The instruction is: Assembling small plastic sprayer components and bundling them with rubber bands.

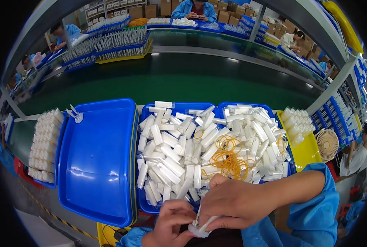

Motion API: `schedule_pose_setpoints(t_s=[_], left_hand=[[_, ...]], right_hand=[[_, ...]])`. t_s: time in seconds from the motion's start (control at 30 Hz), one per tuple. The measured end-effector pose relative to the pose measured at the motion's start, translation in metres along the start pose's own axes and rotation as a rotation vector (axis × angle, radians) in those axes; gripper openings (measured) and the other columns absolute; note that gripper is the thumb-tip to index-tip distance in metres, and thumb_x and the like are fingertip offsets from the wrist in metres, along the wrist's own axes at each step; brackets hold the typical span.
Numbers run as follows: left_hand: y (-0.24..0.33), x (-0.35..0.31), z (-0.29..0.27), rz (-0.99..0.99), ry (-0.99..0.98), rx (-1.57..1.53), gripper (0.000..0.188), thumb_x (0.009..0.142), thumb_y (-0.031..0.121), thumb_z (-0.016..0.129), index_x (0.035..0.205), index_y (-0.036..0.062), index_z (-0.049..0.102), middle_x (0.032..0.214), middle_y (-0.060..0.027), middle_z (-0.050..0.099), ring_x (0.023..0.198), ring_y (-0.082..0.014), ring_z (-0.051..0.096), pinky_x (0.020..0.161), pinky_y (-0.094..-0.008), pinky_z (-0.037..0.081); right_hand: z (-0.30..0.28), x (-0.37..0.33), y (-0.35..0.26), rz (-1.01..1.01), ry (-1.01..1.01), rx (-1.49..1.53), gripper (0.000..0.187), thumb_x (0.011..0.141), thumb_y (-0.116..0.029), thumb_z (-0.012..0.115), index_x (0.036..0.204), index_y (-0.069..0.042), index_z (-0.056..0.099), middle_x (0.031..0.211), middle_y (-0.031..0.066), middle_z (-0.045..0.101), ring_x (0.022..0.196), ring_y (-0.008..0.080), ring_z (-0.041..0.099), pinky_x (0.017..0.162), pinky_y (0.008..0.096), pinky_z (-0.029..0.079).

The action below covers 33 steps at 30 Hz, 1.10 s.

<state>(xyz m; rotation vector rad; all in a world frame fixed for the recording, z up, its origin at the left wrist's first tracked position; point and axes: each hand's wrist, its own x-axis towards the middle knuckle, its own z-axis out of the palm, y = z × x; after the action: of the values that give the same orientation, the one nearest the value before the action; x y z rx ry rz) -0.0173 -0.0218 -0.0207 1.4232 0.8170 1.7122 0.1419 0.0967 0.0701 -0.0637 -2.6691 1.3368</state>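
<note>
At the near edge of the bench, my left hand [172, 224] pinches a small white plastic piece [199, 231] with a rounded end. My right hand [237, 201] reaches over from the right, its fingers closed on the same piece; its grip partly hides the shape. Just beyond them, two blue trays [141, 201] are heaped with white rectangular pieces [167, 154], many with clear plastic ends. A tangle of yellow rubber bands [229, 162] lies on top of the heap, nearest my right hand.
Left stands a stack of blue trays [97, 156], a white stemmed part [77, 116] in its far corner. Beyond it are stacked white pieces [43, 148]. A yellow tray [309, 154] and a round fan [327, 144] stand right. A green conveyor [183, 78] runs behind; co-workers sit across.
</note>
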Motion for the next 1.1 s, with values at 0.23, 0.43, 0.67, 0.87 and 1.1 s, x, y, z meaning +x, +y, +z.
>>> schedule_pose_setpoints(t_s=[0.23, 0.43, 0.67, 0.87, 1.1], left_hand=[[0.007, 0.003, -0.018, -0.134, 0.010, 0.111, 0.020, 0.075, 0.011, 0.069, 0.087, 0.0030, 0.055, 0.100, -0.0138, 0.047, 0.087, -0.0208, 0.048, 0.076, -0.0315, 0.040], [0.007, 0.012, -0.020, -0.001, 0.138, 0.109, 0.018, 0.080, 0.011, 0.065, 0.090, 0.0063, 0.051, 0.116, -0.0200, 0.051, 0.122, -0.0363, 0.036, 0.099, -0.0473, 0.027], [0.004, 0.013, -0.024, 0.066, 0.095, 0.158, 0.021, 0.080, 0.019, 0.067, 0.088, 0.0046, 0.055, 0.099, -0.0168, 0.059, 0.121, -0.0432, 0.036, 0.099, -0.0551, 0.025], [0.006, 0.017, -0.018, 0.093, 0.137, 0.173, 0.019, 0.075, 0.020, 0.070, 0.079, 0.0024, 0.063, 0.078, -0.0114, 0.059, 0.107, -0.0385, 0.047, 0.095, -0.0537, 0.030], [0.002, 0.019, -0.017, 0.149, 0.071, 0.310, 0.007, 0.069, 0.007, 0.072, 0.071, 0.0092, 0.066, 0.076, -0.0038, 0.062, 0.087, -0.0259, 0.052, 0.089, -0.0457, 0.035]], right_hand=[[-0.011, 0.029, 0.021, 0.101, 0.023, -0.046, 0.022, 0.085, -0.024, 0.055, 0.099, -0.009, 0.050, 0.091, 0.0085, 0.055, 0.085, 0.0243, 0.054, 0.080, 0.0353, 0.034], [-0.067, 0.063, 0.130, 0.242, 0.113, -0.835, 0.036, 0.073, -0.008, 0.058, 0.108, -0.004, 0.051, 0.109, 0.0129, 0.054, 0.105, 0.0291, 0.050, 0.086, 0.0411, 0.041], [-0.079, 0.080, 0.140, 0.385, -0.128, -0.870, 0.023, 0.072, -0.005, 0.058, 0.095, -0.009, 0.056, 0.099, 0.0085, 0.059, 0.090, 0.0273, 0.059, 0.073, 0.0408, 0.048], [-0.076, 0.070, 0.132, 0.276, 0.055, -0.644, 0.014, 0.073, -0.005, 0.059, 0.086, -0.007, 0.054, 0.086, 0.0077, 0.061, 0.079, 0.0232, 0.061, 0.069, 0.0340, 0.048], [-0.045, 0.051, 0.058, 0.332, 0.483, 0.512, 0.028, 0.079, -0.007, 0.061, 0.102, -0.005, 0.046, 0.081, 0.0033, 0.056, 0.073, 0.0087, 0.053, 0.065, 0.0235, 0.044]])
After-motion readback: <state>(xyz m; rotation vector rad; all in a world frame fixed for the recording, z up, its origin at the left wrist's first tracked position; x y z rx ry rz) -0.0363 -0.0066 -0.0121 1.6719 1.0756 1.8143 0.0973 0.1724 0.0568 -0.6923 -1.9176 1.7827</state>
